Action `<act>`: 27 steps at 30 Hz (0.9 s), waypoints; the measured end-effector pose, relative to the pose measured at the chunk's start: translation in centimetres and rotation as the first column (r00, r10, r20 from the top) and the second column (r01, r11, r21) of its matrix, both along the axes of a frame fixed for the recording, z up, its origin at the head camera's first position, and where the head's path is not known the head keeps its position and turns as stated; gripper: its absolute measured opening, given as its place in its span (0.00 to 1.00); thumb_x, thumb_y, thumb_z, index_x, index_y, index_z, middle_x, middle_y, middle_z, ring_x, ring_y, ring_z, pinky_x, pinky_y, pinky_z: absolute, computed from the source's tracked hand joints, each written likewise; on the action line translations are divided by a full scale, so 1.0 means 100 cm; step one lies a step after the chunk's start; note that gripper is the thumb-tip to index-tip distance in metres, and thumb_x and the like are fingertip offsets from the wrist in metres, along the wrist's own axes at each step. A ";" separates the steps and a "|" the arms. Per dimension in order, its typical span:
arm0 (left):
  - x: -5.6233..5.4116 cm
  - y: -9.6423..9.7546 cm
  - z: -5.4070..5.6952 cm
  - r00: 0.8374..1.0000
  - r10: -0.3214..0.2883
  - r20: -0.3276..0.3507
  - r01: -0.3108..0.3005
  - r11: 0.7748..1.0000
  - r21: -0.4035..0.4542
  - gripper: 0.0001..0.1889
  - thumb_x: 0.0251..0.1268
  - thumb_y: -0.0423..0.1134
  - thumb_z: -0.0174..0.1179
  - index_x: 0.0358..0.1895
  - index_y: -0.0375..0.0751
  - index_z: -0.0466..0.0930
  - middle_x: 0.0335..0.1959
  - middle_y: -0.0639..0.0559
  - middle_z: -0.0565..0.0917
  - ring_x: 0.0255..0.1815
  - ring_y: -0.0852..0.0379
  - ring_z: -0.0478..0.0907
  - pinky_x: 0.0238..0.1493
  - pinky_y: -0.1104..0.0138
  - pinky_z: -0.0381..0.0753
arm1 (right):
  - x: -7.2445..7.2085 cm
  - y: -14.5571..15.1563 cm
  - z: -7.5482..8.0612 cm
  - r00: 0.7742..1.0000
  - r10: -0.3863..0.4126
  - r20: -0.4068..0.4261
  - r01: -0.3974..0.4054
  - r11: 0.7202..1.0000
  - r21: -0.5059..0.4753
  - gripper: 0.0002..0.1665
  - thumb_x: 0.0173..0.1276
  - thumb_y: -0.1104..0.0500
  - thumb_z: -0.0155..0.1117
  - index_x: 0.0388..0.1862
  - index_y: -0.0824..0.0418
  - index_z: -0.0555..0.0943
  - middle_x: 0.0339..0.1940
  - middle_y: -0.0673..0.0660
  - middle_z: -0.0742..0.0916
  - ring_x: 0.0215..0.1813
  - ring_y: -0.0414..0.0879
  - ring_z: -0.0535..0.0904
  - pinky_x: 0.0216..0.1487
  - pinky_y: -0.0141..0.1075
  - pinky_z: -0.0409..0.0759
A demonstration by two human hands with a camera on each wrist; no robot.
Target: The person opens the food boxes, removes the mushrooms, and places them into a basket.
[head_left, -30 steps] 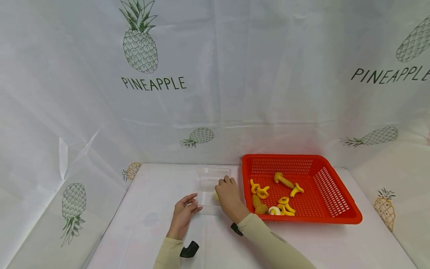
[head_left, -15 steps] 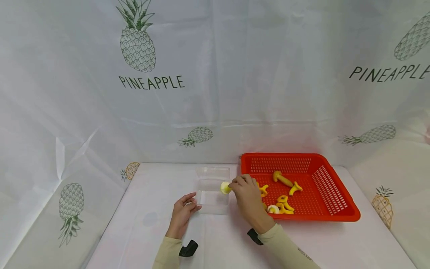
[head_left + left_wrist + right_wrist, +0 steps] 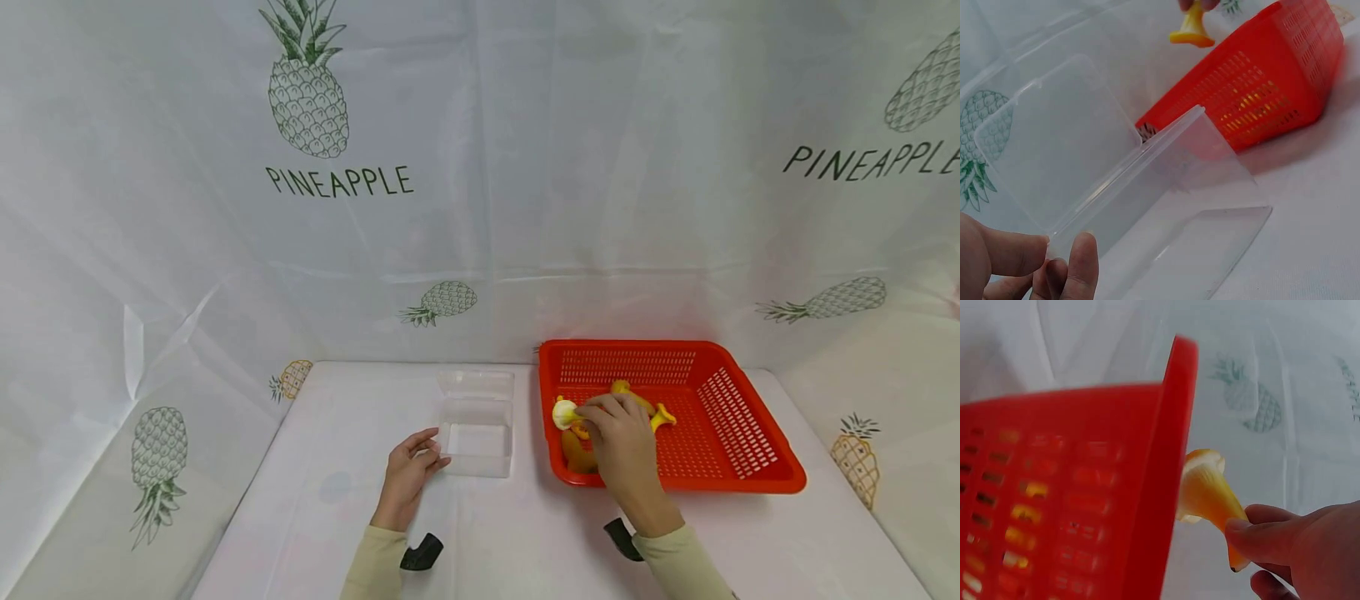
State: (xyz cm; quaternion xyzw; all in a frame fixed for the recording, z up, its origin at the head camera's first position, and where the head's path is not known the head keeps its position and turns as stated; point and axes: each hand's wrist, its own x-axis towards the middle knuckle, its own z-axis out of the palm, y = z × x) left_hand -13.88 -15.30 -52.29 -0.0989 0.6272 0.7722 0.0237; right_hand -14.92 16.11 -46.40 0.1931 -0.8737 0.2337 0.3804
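My left hand (image 3: 407,481) pinches the left edge of a clear plastic box (image 3: 477,467) standing on the table, thumb and fingers (image 3: 1083,265) at its rim. The box's hinged lid (image 3: 1060,134) is folded back, and I see nothing inside the box. Between right thumb and fingers, my right hand (image 3: 628,450) grips a yellow mushroom (image 3: 1210,494) by its stem, pale flared cap pointing left. In the head view this mushroom is over the left part of a red perforated basket (image 3: 735,484); the right wrist view shows it beyond the basket's rim.
Brown mushrooms (image 3: 576,457) and a small yellow mushroom (image 3: 663,416) lie in the basket, others partly hidden by my right hand. A pineapple-print sheet (image 3: 600,208) hangs behind the white table (image 3: 300,517). Black wrist cameras (image 3: 422,552) sit near both sleeves.
My right hand has moved right, from the plastic box to above the red basket, carrying the pale-capped mushroom. My left hand stays at the box's left edge.
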 end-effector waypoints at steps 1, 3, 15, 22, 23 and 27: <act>0.000 0.000 0.000 1.000 0.000 0.001 0.000 1.000 0.000 0.23 0.78 0.22 0.53 0.72 0.18 0.66 0.47 0.44 0.73 0.40 0.57 0.80 0.50 0.67 0.89 | 0.001 0.005 -0.001 1.000 -0.007 0.000 0.007 1.000 -0.004 0.19 0.44 0.79 0.84 0.34 0.64 0.91 0.36 0.59 0.88 0.46 0.62 0.80 0.45 0.54 0.81; 0.000 0.000 0.000 1.000 -0.001 0.002 0.001 1.000 0.000 0.23 0.78 0.22 0.53 0.72 0.18 0.66 0.47 0.45 0.73 0.40 0.57 0.79 0.50 0.67 0.89 | 0.002 0.013 -0.003 1.000 -0.029 0.006 0.029 1.000 -0.009 0.19 0.43 0.78 0.85 0.33 0.65 0.91 0.36 0.59 0.89 0.46 0.62 0.81 0.46 0.55 0.82; 0.000 0.001 0.001 1.000 0.003 0.001 -0.003 1.000 0.003 0.22 0.77 0.21 0.52 0.71 0.17 0.67 0.47 0.44 0.73 0.43 0.55 0.78 0.49 0.68 0.89 | 0.013 0.047 -0.019 0.987 -0.124 0.103 0.122 0.992 0.023 0.19 0.43 0.78 0.85 0.34 0.64 0.91 0.36 0.59 0.89 0.43 0.59 0.79 0.42 0.51 0.77; 0.000 0.000 0.000 1.000 -0.001 -0.002 0.001 1.000 0.001 0.23 0.78 0.21 0.52 0.72 0.17 0.66 0.47 0.44 0.73 0.44 0.55 0.78 0.49 0.68 0.89 | 0.017 0.052 -0.024 0.982 -0.140 0.126 0.136 0.990 0.036 0.18 0.43 0.77 0.85 0.33 0.64 0.91 0.36 0.60 0.90 0.43 0.60 0.80 0.40 0.51 0.76; 0.000 0.000 0.000 1.000 0.001 -0.001 -0.001 1.000 0.003 0.23 0.78 0.21 0.52 0.72 0.17 0.66 0.47 0.44 0.73 0.44 0.55 0.78 0.49 0.68 0.89 | 0.018 0.052 -0.024 0.981 -0.141 0.130 0.137 0.990 0.038 0.18 0.43 0.77 0.85 0.34 0.64 0.91 0.36 0.60 0.90 0.43 0.60 0.80 0.40 0.51 0.77; 0.001 0.001 0.001 1.000 0.001 -0.002 -0.001 1.000 0.004 0.23 0.78 0.21 0.52 0.71 0.17 0.66 0.46 0.44 0.73 0.44 0.55 0.77 0.49 0.68 0.89 | 0.019 0.053 -0.025 0.978 -0.148 0.150 0.142 0.989 0.048 0.19 0.43 0.77 0.85 0.34 0.64 0.91 0.36 0.60 0.90 0.44 0.61 0.80 0.42 0.52 0.77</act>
